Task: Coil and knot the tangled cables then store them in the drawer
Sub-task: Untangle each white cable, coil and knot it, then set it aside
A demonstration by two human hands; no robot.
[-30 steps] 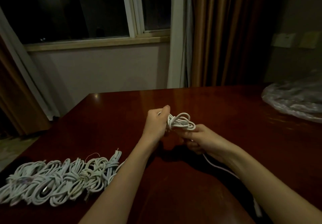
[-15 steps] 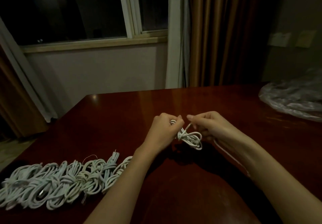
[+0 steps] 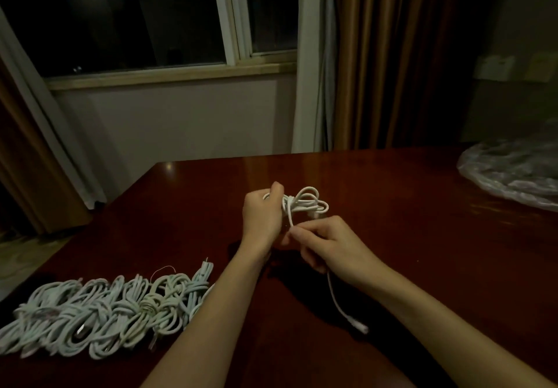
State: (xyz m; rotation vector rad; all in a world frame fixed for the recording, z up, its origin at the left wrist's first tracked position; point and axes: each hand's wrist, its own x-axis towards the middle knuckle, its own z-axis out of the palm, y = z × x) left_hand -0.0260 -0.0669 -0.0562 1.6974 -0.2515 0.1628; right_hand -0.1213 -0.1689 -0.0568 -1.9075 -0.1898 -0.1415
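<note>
A: Frame centre, quick. Left hand [image 3: 262, 215] has its grip curled round one end of the white cable coil [image 3: 305, 203], held up off the counter [image 3: 392, 194].

B: And the right?

A: Right hand [image 3: 329, 247] sits just below and right of the coil, grip pinching the loose strand where it comes off the coil's near side. The tail [image 3: 344, 303] drops from under that hand to the counter, plug end lower right of centre.

B: Coil axis?

A: Roughly left-right, loops fanning right, away from the left hand. So the strand runs down from the coil to the right pinch; right hand is the nearer one to the free end. My guess: the wrap or knot turns on leading that strand round the coil's middle, across the long axis.

B: Others?

A: Pile of finished bundles [image 3: 99, 315] lower left, well apart. Clear plastic bag [image 3: 513, 173] far right edge. No drawer in view.
</note>
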